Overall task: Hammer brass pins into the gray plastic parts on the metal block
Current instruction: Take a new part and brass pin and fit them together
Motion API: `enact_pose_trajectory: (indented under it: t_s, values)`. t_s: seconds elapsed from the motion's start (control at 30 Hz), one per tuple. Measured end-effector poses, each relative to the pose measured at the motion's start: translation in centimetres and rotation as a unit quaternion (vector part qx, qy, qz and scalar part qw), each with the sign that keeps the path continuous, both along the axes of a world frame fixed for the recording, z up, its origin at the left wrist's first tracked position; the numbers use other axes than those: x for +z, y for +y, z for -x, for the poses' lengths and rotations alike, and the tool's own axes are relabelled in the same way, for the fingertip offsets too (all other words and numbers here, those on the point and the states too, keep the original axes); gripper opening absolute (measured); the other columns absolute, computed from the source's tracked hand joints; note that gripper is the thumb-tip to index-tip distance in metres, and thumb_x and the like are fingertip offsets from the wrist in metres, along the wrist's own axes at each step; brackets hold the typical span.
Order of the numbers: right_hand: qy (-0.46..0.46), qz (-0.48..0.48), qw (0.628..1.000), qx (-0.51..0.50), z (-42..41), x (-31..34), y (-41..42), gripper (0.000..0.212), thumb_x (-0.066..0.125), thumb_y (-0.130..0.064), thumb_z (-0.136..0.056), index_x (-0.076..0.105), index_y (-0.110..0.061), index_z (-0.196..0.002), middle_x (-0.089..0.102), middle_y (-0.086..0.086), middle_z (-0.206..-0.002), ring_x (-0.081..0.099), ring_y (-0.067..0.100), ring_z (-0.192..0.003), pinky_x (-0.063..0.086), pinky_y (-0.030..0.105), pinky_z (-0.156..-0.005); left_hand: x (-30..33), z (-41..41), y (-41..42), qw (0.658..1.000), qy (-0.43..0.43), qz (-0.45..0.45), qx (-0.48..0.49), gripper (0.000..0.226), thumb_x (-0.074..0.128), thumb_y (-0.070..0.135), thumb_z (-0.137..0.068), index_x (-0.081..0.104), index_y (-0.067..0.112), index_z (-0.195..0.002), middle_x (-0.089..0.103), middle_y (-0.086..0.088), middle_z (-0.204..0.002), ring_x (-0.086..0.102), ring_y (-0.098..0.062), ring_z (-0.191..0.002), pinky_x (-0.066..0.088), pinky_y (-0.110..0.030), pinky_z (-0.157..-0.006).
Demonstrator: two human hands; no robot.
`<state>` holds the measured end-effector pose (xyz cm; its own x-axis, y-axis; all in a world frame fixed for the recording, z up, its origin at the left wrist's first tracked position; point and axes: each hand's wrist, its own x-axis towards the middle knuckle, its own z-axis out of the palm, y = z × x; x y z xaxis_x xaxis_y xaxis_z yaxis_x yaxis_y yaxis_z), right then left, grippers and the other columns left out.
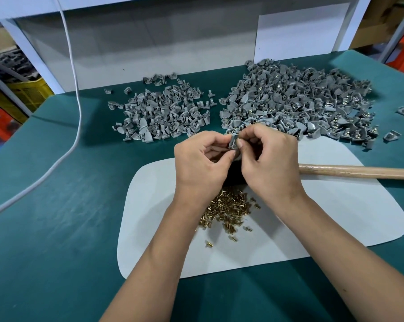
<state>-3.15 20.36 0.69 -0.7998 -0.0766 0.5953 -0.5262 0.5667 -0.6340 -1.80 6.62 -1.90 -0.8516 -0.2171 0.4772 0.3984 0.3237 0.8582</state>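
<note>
Both hands meet above the far edge of a white mat (335,217) on the green desk (57,228). Left hand (201,163): fingers curled, grip pinching a gray plastic part (233,141) from its left side, thumb against the part's near edge. Right hand (270,156): fingers curled, thumb and forefinger pressed together at the part's right side. Whether a pin sits between those fingertips I cannot tell; it is too small and covered. The part is held in the air, clear of the desk.

Under the hands, a dark shape (234,175) shows between the wrists, mostly hidden; cannot make out what it is.

Brass pins (229,210) lie in a loose heap on the mat, near side of the hands, partly between the forearms. A few strays sit nearer still, on the mat.

A wooden handle (359,171) lies across the mat's far right corner, running off the right edge; its head end is hidden behind the right hand.

Far side of the desk: two heaps of gray parts. The smaller left pile (161,112) shows gray plastic only. The larger right pile (301,101) shows brass glints among many of its pieces and reaches to the mat's far edge, just beyond the hands.

A white cable (76,89) hangs down at the left and trails across the desk toward the near left. A white panel (301,33) stands behind the right pile.
</note>
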Motion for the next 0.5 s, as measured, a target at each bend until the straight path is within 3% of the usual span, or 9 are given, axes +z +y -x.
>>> enact_pose_trajectory:
  t_s: [0.1,0.27,0.33,0.4,0.5]
  values:
    - [-0.021,-0.013,0.999,0.024,0.2,0.3,0.5,0.008,0.069,-0.004,-0.091,0.076,-0.007,-0.092,0.073,0.001,-0.084,0.067,0.015,-0.077,0.054,0.028,-0.076,0.0,0.0,0.0,0.999,0.011,0.047,0.016,0.024,0.081,0.004,-0.076,0.078,0.016,-0.096,0.077,0.001,-0.091,0.076,-0.014,-0.083,0.064,-0.040,-0.080]
    - [-0.064,-0.071,0.993,0.067,1.8,2.1,3.8,0.012,0.067,-0.017,-0.097,0.078,-0.015,-0.098,0.072,-0.006,-0.083,0.063,0.001,-0.076,0.043,0.007,-0.070,0.4,-0.1,0.0,0.995,0.029,0.080,0.047,0.034,0.082,0.010,-0.080,0.078,0.017,-0.113,0.077,0.003,-0.099,0.074,-0.008,-0.088,0.063,-0.035,-0.084]
    - [-0.103,-0.133,0.985,0.047,3.1,2.7,6.1,0.008,0.070,-0.023,-0.095,0.076,-0.018,-0.092,0.071,-0.006,-0.078,0.062,0.002,-0.072,0.044,0.012,-0.066,0.6,-0.2,-0.1,0.995,0.014,0.084,0.051,0.039,0.083,0.008,-0.081,0.076,0.017,-0.118,0.077,0.002,-0.099,0.074,-0.008,-0.089,0.062,-0.034,-0.086]
    - [-0.170,-0.202,0.963,0.044,4.2,2.8,8.3,0.006,0.077,-0.023,-0.090,0.074,-0.018,-0.089,0.071,-0.004,-0.077,0.066,0.013,-0.073,0.049,0.026,-0.067,0.8,-0.2,-0.5,0.995,-0.004,0.085,0.058,0.040,0.084,0.008,-0.081,0.074,0.023,-0.117,0.075,0.006,-0.094,0.072,-0.007,-0.086,0.062,-0.030,-0.084]
    - [-0.278,-0.277,0.915,0.094,4.7,2.6,10.4,0.023,0.088,-0.026,-0.077,0.071,-0.023,-0.092,0.071,-0.005,-0.079,0.067,0.015,-0.075,0.054,0.033,-0.071,1.2,-0.1,-1.3,0.994,-0.030,0.088,0.058,0.022,0.083,0.011,-0.083,0.073,0.025,-0.097,0.074,0.013,-0.087,0.071,-0.002,-0.085,0.060,-0.026,-0.080]
